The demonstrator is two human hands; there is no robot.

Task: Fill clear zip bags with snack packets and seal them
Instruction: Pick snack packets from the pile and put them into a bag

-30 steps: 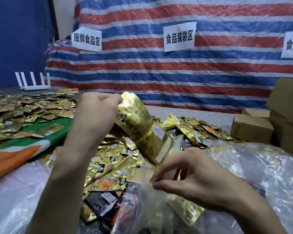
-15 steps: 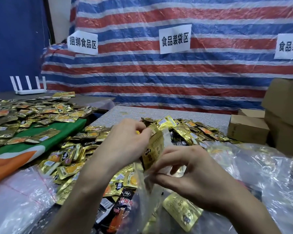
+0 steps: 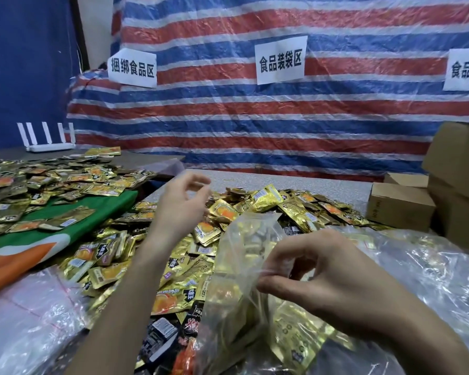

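Rightmost sign [image 3: 465,69] cropped, left hand [image 3: 179,209] blurred (fingertips)

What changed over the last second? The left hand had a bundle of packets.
The left hand lowered its bundle of gold packets into the clear zip bag, let go, and drew back up over the loose pile, holding nothing. The right hand still pinches the bag's mouth. The pile and the cardboard boxes are unchanged.

A red, white and blue striped tarp [image 3: 282,125] hangs behind, bearing white paper signs [image 3: 280,60]. A dark blue wall [image 3: 25,71] stands left, cardboard boxes [image 3: 401,205] right.
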